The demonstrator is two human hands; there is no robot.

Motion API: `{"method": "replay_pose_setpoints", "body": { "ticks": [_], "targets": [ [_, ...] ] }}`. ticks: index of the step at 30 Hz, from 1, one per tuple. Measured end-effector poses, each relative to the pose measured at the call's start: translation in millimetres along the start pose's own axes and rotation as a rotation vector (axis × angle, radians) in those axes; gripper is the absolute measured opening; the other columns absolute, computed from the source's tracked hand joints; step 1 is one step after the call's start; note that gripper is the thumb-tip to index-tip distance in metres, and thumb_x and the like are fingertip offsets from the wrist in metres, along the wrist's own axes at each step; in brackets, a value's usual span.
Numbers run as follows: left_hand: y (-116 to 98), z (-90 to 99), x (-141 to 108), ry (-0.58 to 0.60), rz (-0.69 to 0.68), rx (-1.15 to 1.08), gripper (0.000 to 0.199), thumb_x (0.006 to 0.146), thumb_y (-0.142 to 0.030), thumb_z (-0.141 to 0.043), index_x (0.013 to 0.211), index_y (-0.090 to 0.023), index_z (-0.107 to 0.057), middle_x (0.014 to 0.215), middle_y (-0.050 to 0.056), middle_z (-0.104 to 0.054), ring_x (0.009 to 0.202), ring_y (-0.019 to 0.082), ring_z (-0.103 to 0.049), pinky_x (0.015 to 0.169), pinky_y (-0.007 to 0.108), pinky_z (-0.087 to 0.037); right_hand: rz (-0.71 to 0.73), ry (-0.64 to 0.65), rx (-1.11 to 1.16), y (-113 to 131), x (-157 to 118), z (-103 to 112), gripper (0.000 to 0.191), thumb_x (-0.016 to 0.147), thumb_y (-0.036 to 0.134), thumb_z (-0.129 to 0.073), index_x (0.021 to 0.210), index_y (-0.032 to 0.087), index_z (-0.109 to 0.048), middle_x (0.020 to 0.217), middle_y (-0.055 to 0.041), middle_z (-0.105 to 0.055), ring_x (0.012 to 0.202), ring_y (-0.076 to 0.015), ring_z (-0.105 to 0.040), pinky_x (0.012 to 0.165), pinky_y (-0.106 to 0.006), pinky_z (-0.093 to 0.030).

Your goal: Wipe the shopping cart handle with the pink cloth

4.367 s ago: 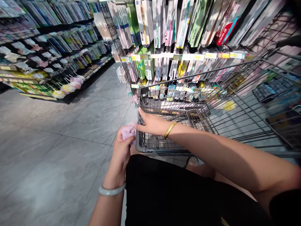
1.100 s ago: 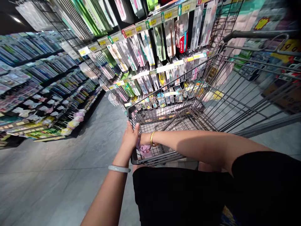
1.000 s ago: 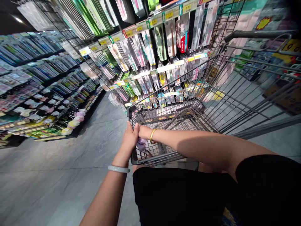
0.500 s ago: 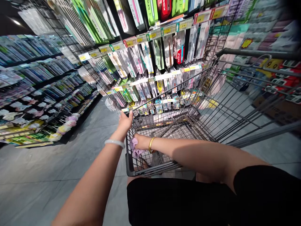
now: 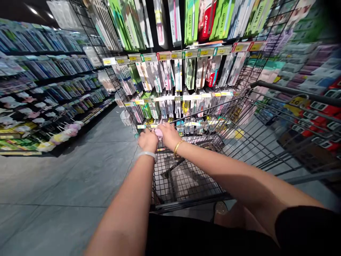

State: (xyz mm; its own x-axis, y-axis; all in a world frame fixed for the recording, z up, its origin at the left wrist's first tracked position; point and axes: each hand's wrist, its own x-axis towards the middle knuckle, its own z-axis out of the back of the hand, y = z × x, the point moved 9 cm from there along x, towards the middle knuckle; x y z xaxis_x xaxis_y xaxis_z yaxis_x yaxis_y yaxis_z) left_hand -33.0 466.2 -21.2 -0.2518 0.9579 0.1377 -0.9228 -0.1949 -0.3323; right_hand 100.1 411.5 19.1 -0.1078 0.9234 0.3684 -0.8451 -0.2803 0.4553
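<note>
My left hand [image 5: 148, 140], with a pale bangle at the wrist, has its fingers curled at the left edge of the metal shopping cart [image 5: 197, 181]. Beside it my right hand [image 5: 169, 136], with a gold bangle, is closed on a small pink-purple item [image 5: 158, 133] between the two hands. Whether the left hand grips that item or the cart's rim is hidden. The cart's wire basket stretches below and to the right of my hands.
A rack of packaged toothbrushes [image 5: 190, 73] with price strips stands ahead. More stocked shelves [image 5: 53, 74] run along the left, beyond the grey floor [image 5: 87, 170]. Red packages [image 5: 317, 121] are at the right, behind the cart's side.
My right hand has lifted the pink-purple item out of the basket's near left corner up to my left hand. My left hand's fingers have curled. The view has shifted.
</note>
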Motion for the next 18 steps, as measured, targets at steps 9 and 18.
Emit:
{"method": "replay_pose_setpoints", "body": {
  "ticks": [9, 18],
  "targets": [
    [-10.3, 4.4, -13.1, -0.159, -0.057, 0.078, 0.049, 0.093, -0.024, -0.036, 0.138, -0.013, -0.051, 0.146, 0.022, -0.047, 0.138, 0.035, -0.039, 0.104, 0.053, -0.039, 0.261, 0.301, -0.45, -3.8, 45.6, -44.0, 0.038, 0.101, 0.03, -0.035, 0.133, 0.034, -0.054, 0.139, -0.0096, -0.048, 0.116, -0.028, -0.048, 0.091, -0.045, -0.046],
    [-26.4, -15.9, -14.3, -0.077, -0.207, 0.177, 0.062, 0.09, -0.019, -0.035, 0.152, -0.019, -0.035, 0.154, 0.019, -0.038, 0.144, 0.032, -0.03, 0.114, 0.06, -0.021, -0.182, 0.017, -0.439, -133.1, 38.5, 39.9, 0.043, 0.091, 0.013, -0.047, 0.133, 0.023, -0.05, 0.131, -0.0147, -0.052, 0.109, -0.0276, -0.053, 0.088, -0.04, -0.047]
  ]
}}
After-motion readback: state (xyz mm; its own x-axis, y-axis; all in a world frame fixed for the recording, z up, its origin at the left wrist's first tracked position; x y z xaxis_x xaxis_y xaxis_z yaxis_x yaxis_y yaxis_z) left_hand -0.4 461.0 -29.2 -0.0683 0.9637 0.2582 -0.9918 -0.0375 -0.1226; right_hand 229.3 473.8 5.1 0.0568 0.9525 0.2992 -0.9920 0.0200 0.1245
